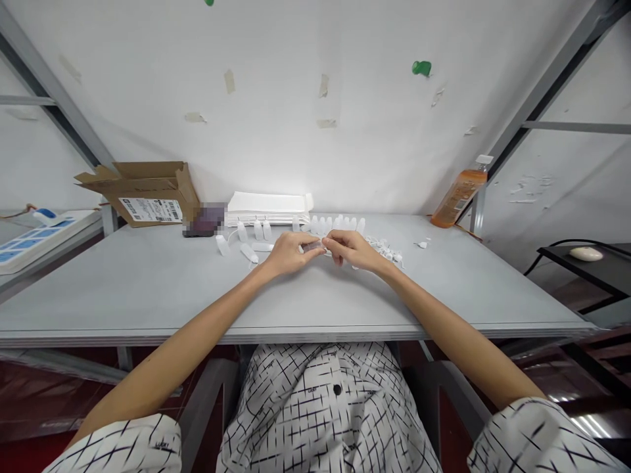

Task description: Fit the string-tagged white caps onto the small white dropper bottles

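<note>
My left hand is closed around a small translucent plastic bottle, which lies tilted sideways just above the table. At the bottle's right end, the fingers of my right hand are pinched together; what they grip there is too small to make out. Behind my hands stands a row of similar small bottles. To the left, several capped bottles stand upright, and others lie on their sides. A pile of small white caps sits beside my right hand, partly hidden by it.
On the grey table, a stack of white sheets, a dark pixelated object and an open cardboard box line the back left. An orange bottle leans at the back right. A few white bits lie nearby.
</note>
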`<state>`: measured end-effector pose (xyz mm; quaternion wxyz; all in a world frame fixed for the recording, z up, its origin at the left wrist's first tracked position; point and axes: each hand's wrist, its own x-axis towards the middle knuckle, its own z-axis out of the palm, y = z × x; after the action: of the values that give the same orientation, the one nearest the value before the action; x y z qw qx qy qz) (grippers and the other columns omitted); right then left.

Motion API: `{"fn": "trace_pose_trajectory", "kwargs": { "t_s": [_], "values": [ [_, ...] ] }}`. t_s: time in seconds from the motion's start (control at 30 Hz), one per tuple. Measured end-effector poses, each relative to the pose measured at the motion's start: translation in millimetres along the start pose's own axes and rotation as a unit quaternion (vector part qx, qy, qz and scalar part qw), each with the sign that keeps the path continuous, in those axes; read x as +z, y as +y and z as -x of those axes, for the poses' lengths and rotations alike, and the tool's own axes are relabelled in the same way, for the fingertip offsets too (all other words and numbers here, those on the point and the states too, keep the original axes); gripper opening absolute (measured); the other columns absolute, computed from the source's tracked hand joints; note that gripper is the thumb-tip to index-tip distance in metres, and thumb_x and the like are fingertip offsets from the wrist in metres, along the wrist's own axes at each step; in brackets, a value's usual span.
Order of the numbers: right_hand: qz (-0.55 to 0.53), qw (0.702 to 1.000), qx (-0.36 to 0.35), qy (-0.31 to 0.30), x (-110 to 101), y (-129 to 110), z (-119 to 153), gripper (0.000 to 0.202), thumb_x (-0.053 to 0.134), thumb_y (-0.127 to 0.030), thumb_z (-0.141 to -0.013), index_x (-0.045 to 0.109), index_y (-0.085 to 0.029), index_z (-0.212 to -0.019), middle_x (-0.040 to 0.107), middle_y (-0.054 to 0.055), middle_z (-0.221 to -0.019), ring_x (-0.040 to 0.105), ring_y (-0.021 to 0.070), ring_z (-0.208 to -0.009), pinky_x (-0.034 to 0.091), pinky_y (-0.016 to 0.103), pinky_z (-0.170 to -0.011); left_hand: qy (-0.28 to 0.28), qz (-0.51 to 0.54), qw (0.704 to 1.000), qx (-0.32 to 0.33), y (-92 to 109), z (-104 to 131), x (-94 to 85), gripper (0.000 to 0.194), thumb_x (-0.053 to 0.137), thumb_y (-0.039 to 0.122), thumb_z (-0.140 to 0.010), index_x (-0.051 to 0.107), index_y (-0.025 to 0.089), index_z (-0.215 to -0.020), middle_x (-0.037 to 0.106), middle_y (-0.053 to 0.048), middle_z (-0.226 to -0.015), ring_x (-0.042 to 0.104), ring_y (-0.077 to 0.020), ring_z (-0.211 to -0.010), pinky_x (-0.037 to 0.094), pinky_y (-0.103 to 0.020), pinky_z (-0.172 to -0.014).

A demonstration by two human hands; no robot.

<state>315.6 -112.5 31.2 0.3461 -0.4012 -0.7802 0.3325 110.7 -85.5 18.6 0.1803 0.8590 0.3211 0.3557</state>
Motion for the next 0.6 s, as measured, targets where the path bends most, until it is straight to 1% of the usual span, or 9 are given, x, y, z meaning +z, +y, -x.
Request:
{"fn": "trace_pose_trajectory", "kwargs": {
  "t_s": [0.07, 0.1, 0.2, 0.27, 0.33, 0.4, 0.53, 0.6],
  "values": [
    [-0.073, 0.997, 0.026, -0.004, -4.0, -1.3, -0.8, 0.058, 0.054, -0.071, -0.088, 0.058, -0.017, -0.07, 0.06, 0.004, -0.066, 0.06, 0.0144, -0.057, 0.049, 0.027, -0.053, -0.022, 0.064, 0.997, -0.031, 4.8, -1.7, -3.4, 0.029, 0.063, 0.039, -0.087, 0.071, 0.015, -0.074, 0.063, 0.0, -0.063, 0.056, -0.0119, -0.059, 0.038, -0.024, -0.057],
    [-0.101, 0.994, 0.037, 0.004, -6.8, -2.1, -1.3, 0.06, 0.055, -0.073, -0.087, 0.06, -0.016, -0.07, 0.061, 0.005, -0.069, 0.062, 0.0153, -0.058, 0.05, 0.027, -0.052, -0.034, 0.092, 0.994, -0.045, 6.7, -2.3, -4.8, 0.03, 0.063, 0.039, -0.087, 0.07, 0.014, -0.073, 0.062, 0.0, -0.062, 0.057, -0.0117, -0.057, 0.039, -0.024, -0.057],
    [-0.157, 0.984, 0.05, 0.065, -16.9, -4.7, -2.0, 0.059, 0.059, -0.073, -0.085, 0.067, -0.015, -0.083, 0.061, 0.005, -0.075, 0.064, 0.0157, -0.057, 0.052, 0.028, -0.048, -0.059, 0.137, 0.987, -0.062, 8.7, -3.0, -6.1, 0.032, 0.063, 0.041, -0.087, 0.068, 0.013, -0.071, 0.061, 0.0, -0.06, 0.06, -0.0115, -0.054, 0.04, -0.023, -0.053],
    [-0.17, 0.98, 0.037, 0.099, -23.3, -6.3, -1.4, 0.052, 0.067, -0.067, -0.082, 0.068, -0.015, -0.091, 0.062, 0.004, -0.077, 0.064, 0.0146, -0.056, 0.053, 0.028, -0.048, -0.063, 0.143, 0.985, -0.066, 7.9, -2.9, -5.5, 0.033, 0.063, 0.042, -0.087, 0.068, 0.013, -0.072, 0.062, -0.001, -0.062, 0.06, -0.0116, -0.054, 0.039, -0.022, -0.051],
    [-0.169, 0.979, 0.025, 0.114, -27.9, -7.2, -0.1, 0.045, 0.075, -0.059, -0.08, 0.069, -0.016, -0.094, 0.062, 0.003, -0.076, 0.063, 0.0135, -0.055, 0.054, 0.027, -0.048, -0.06, 0.15, 0.984, -0.069, 7.1, -2.6, -4.9, 0.033, 0.063, 0.042, -0.087, 0.069, 0.012, -0.073, 0.065, -0.003, -0.067, 0.061, -0.0114, -0.053, 0.04, -0.021, -0.049],
    [-0.166, 0.98, 0.015, 0.111, -30.0, -7.4, 1.3, 0.04, 0.077, -0.052, -0.079, 0.07, -0.016, -0.094, 0.062, 0.002, -0.075, 0.063, 0.0131, -0.054, 0.054, 0.027, -0.048, -0.055, 0.161, 0.983, -0.071, 7.0, -2.4, -4.8, 0.033, 0.063, 0.043, -0.087, 0.069, 0.012, -0.077, 0.067, -0.004, -0.071, 0.062, -0.0109, -0.053, 0.041, -0.021, -0.049],
    [-0.165, 0.981, -0.007, 0.102, -29.1, -6.5, 2.5, 0.03, 0.079, -0.042, -0.078, 0.071, -0.016, -0.093, 0.064, 0.002, -0.076, 0.065, 0.014, -0.057, 0.055, 0.028, -0.05, -0.048, 0.178, 0.979, -0.083, 8.6, -2.0, -5.5, 0.033, 0.064, 0.043, -0.087, 0.07, 0.012, -0.095, 0.067, -0.003, -0.074, 0.062, -0.011, -0.051, 0.044, -0.022, -0.048],
    [-0.167, 0.981, -0.012, 0.1, -27.9, -6.7, 2.3, 0.028, 0.08, -0.039, -0.077, 0.072, -0.016, -0.089, 0.065, 0.003, -0.077, 0.067, 0.015, -0.06, 0.056, 0.028, -0.051, -0.052, 0.18, 0.979, -0.086, 9.2, -1.8, -5.4, 0.034, 0.064, 0.044, -0.087, 0.07, 0.012, -0.098, 0.067, -0.003, -0.074, 0.063, -0.0113, -0.052, 0.044, -0.022, -0.048]
  ]
}}
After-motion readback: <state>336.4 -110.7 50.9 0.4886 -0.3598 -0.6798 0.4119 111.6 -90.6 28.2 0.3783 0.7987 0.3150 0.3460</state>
